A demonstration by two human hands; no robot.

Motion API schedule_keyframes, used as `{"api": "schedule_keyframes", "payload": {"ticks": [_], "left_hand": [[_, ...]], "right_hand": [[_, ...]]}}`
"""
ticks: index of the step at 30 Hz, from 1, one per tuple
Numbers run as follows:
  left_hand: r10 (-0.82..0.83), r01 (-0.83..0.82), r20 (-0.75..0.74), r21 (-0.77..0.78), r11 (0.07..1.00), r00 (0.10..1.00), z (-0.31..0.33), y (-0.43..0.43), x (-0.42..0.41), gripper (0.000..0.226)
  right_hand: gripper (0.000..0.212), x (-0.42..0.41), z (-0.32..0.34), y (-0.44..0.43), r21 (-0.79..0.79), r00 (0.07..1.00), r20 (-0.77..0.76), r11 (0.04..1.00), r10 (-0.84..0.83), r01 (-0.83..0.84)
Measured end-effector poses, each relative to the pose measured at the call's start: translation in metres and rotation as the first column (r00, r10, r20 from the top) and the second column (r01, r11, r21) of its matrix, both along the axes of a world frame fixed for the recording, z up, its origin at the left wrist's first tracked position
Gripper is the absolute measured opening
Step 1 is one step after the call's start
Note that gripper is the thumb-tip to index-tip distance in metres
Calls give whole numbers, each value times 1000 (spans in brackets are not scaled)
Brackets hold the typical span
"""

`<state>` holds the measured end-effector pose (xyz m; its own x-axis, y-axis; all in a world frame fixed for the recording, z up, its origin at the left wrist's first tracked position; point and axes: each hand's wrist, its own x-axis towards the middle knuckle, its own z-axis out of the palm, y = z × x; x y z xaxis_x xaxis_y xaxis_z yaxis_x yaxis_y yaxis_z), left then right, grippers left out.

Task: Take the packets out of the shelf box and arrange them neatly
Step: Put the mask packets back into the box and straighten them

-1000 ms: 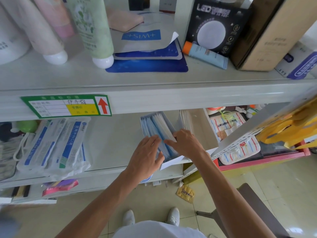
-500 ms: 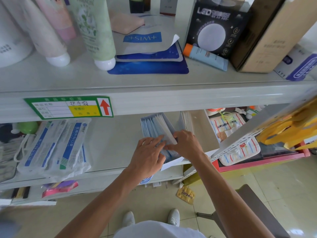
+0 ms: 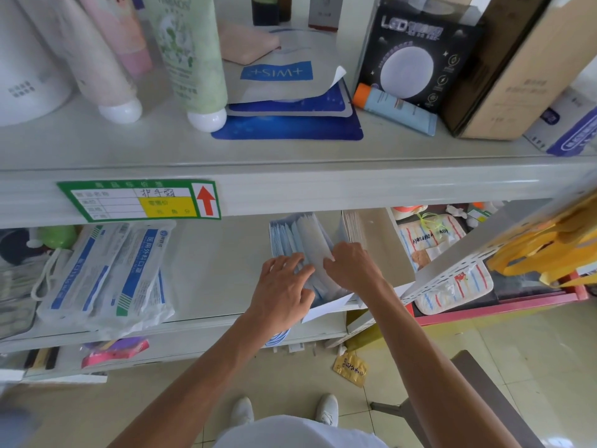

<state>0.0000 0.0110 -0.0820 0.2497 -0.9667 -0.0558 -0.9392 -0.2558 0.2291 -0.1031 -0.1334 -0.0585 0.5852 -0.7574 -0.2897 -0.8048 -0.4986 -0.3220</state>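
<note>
Hiding box [image 3: 328,307], left hand [image 3: 284,291], right hand [image 3: 350,266], packets [image 3: 308,232]

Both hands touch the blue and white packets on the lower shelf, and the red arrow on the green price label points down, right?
Not quite. The head view shows the red arrow on the green price label pointing up, not down. The rest holds: the left hand and right hand touch the blue and white packets on the lower shelf.
</note>
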Motion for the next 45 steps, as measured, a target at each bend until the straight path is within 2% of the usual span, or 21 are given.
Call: {"api": "schedule_keyframes", "payload": {"ticks": [6,9,12,15,18,21,26,28,31,34,38,41,45], "left_hand": [[-16,15,-27,-32,999,1000,0,-1,-4,53],[-13,13,-18,-30,999,1000,-1,-2,-2,52],[-16,16,8,-19,1000,1000,-3,-4,0,50],[-31,31,21,-23,999,999,-4,-8,2,50],[-64,64,16,-12,998,998,-5,-12,3,52],[-74,74,-15,11,997,997,-8,-16,2,57],[-91,92,-49,17,996,995,-8,-21,3,55],[-82,83,-36,15,996,996,-8,-22,3,49],[-70,69,-47,-9,998,996,-8,-22,2,45],[-69,67,-74,-40,997,995,-5,-20,4,43],[-72,59,-125,-104,993,990,-2,-15,7,39],[-77,48,-159,-174,983,984,1,-10,8,35],[-38,14,-115,-210,978,993,2,-6,5,29]], "right_hand": [[20,9,0,13,-157,993,-112,986,28,-46],[19,12,3,16,-155,988,-146,986,42,-65],[20,11,12,16,-90,1000,-21,996,1,-2],[21,2,27,17,-95,995,101,995,-24,33],[22,-15,43,15,-71,966,230,987,-121,141],[22,-37,62,6,-100,930,295,960,-221,260],[21,-82,87,-12,-183,878,381,907,-290,379],[19,-95,91,-21,-233,878,367,883,-308,408],[18,-105,87,-33,-261,919,249,893,-306,368],[17,-99,78,-38,-223,947,132,922,-294,317],[11,-81,76,-46,-182,942,20,926,-334,332],[2,-68,82,-57,-177,928,3,914,-371,366],[17,-50,82,-66,-212,942,-30,923,-335,321]]}}
